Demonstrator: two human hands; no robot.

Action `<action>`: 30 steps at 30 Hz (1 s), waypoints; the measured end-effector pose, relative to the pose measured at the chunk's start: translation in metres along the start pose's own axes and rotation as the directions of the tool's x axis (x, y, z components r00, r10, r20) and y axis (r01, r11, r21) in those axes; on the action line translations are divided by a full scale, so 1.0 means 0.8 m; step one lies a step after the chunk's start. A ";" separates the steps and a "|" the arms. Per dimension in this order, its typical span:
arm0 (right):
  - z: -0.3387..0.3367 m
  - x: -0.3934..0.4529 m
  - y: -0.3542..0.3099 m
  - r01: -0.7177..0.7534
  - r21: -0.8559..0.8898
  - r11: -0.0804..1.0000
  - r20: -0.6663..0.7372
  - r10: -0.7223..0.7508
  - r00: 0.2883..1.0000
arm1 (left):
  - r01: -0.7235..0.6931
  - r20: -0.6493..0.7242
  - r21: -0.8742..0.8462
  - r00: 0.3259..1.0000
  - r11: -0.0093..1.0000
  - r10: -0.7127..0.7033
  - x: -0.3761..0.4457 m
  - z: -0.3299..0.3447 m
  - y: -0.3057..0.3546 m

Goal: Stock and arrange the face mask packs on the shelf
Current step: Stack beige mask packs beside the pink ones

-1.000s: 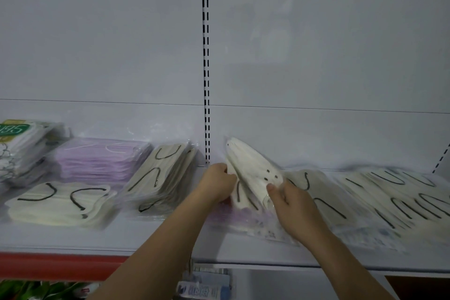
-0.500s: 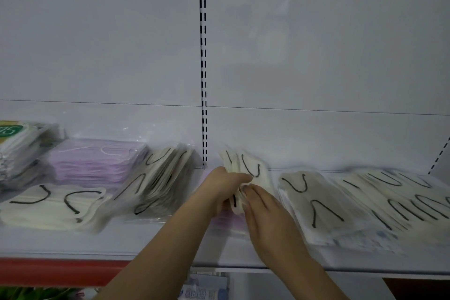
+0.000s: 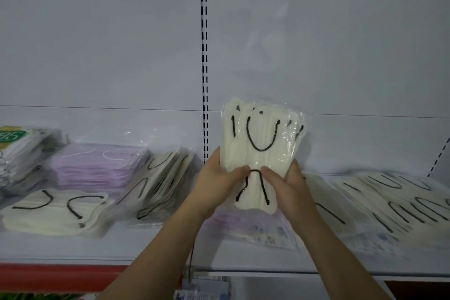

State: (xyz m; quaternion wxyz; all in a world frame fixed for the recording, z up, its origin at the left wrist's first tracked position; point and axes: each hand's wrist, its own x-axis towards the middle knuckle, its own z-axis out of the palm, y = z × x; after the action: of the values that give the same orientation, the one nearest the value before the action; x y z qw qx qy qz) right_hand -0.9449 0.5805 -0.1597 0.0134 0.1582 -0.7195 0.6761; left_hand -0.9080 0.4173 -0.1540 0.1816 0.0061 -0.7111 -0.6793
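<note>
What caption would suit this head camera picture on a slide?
Both hands, left hand and right hand, hold a cream mask pack upright above the shelf.

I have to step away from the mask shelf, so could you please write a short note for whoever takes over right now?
Left hand and right hand both grip one cream mask pack, held upright above the shelf.
Done: cream packs lean in a row left of the upright; purple packs are stacked further left; a flat cream pack lies in front.
Left: place the held pack; tidy the loose overlapping cream packs on the right.
</note>
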 end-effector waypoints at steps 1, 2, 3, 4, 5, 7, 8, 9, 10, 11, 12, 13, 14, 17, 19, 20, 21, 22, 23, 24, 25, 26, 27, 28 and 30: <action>0.002 -0.002 -0.001 0.029 0.018 0.999 0.019 -0.030 0.999 | -0.008 0.036 0.019 0.999 1.000 0.007 -0.002 0.004 -0.001; 0.002 -0.005 0.003 0.054 0.003 0.999 0.043 -0.054 0.998 | -0.015 0.065 0.030 0.998 0.999 0.013 -0.004 0.008 -0.003; 0.002 -0.007 0.007 0.065 -0.017 0.998 0.057 -0.063 0.996 | -0.017 0.087 0.026 0.996 1.000 0.014 -0.005 0.011 -0.006; 0.000 -0.009 0.012 0.074 -0.037 0.997 0.060 -0.072 0.996 | -0.013 0.106 0.018 0.994 1.000 0.011 -0.006 0.011 -0.011; -0.003 -0.011 0.015 0.076 -0.048 0.996 0.039 -0.074 0.996 | -0.010 0.118 0.011 0.993 1.000 0.009 -0.008 0.012 -0.013; -0.009 -0.011 0.020 0.079 -0.077 0.994 -0.025 -0.081 0.996 | -0.018 0.124 0.015 0.992 1.000 0.016 -0.012 0.015 -0.015; -0.009 -0.011 0.020 0.086 -0.073 0.994 -0.055 -0.090 0.994 | -0.045 0.122 0.029 0.992 0.999 0.041 -0.011 0.019 -0.015; -0.007 -0.013 0.018 0.101 -0.066 0.993 -0.078 -0.106 0.991 | -0.077 0.119 0.043 0.990 0.996 0.071 -0.011 0.025 -0.014; -0.005 -0.016 0.017 0.122 -0.063 0.991 -0.094 -0.127 0.987 | -0.106 0.114 0.053 0.989 0.993 0.099 -0.010 0.032 -0.012; -0.004 -0.019 0.014 0.144 -0.058 0.988 -0.116 -0.150 0.982 | -0.125 0.106 0.059 0.987 0.990 0.119 -0.008 0.039 -0.010; -0.007 -0.021 0.013 0.165 -0.055 0.985 -0.138 -0.171 0.976 | -0.144 0.103 0.061 0.985 0.988 0.137 -0.006 0.045 -0.009; -0.011 -0.022 0.012 0.181 -0.043 0.983 -0.159 -0.185 0.970 | -0.157 0.099 0.074 0.984 0.985 0.149 -0.005 0.047 -0.010; -0.017 -0.023 0.013 0.189 -0.033 0.981 -0.164 -0.192 0.968 | -0.157 0.090 0.092 0.985 0.983 0.149 -0.004 0.047 -0.012; -0.027 -0.025 0.023 0.128 -0.035 0.991 -0.105 -0.131 0.986 | -0.145 0.039 0.105 0.989 0.984 0.142 -0.008 0.045 -0.022; -0.023 -0.029 0.028 0.089 -0.042 0.995 -0.050 -0.091 0.995 | -0.141 0.035 0.112 0.990 0.984 0.138 -0.011 0.053 -0.027; -0.022 -0.030 0.029 0.092 -0.036 0.995 -0.030 -0.093 0.995 | -0.140 0.037 0.117 0.990 0.983 0.137 -0.011 0.059 -0.028; -0.022 -0.030 0.028 0.096 -0.026 0.995 -0.024 -0.096 0.995 | -0.139 0.035 0.116 0.990 0.984 0.135 -0.012 0.065 -0.028; -0.025 -0.029 0.026 0.106 -0.031 0.994 -0.038 -0.108 0.993 | -0.141 0.027 0.108 0.990 0.984 0.139 -0.012 0.067 -0.026; -0.030 -0.027 0.023 0.113 -0.036 0.993 -0.066 -0.115 0.991 | -0.147 0.021 0.098 0.989 0.984 0.146 -0.012 0.069 -0.024; -0.035 -0.025 0.023 0.111 -0.032 0.993 -0.084 -0.113 0.990 | -0.159 0.010 0.086 0.987 0.984 0.158 -0.011 0.069 -0.024; -0.038 -0.025 0.023 0.107 -0.022 0.994 -0.089 -0.108 0.990 | -0.158 -0.001 0.092 0.987 0.983 0.159 -0.011 0.069 -0.024; -0.039 -0.024 0.026 0.087 -0.028 0.996 -0.067 -0.089 0.994 | -0.153 -0.003 0.108 0.988 0.982 0.155 -0.012 0.069 -0.025; -0.038 -0.024 0.030 0.062 -0.039 0.997 -0.032 -0.064 0.997 | -0.150 0.008 0.126 0.989 0.981 0.151 -0.013 0.071 -0.026; -0.035 -0.026 0.035 0.040 -0.064 0.997 0.002 -0.040 0.999 | -0.143 0.017 0.134 0.990 0.981 0.142 -0.015 0.073 -0.028; -0.032 -0.029 0.039 0.037 -0.079 0.996 0.034 -0.034 0.999 | -0.121 0.014 0.142 0.993 0.982 0.121 -0.017 0.079 -0.028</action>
State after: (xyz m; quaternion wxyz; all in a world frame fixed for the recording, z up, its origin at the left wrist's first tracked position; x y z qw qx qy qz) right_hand -0.9354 0.6119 -0.1930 0.0198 0.1813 -0.7431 0.6438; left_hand -0.9175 0.4797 -0.1797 0.2198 -0.0258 -0.7573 -0.6144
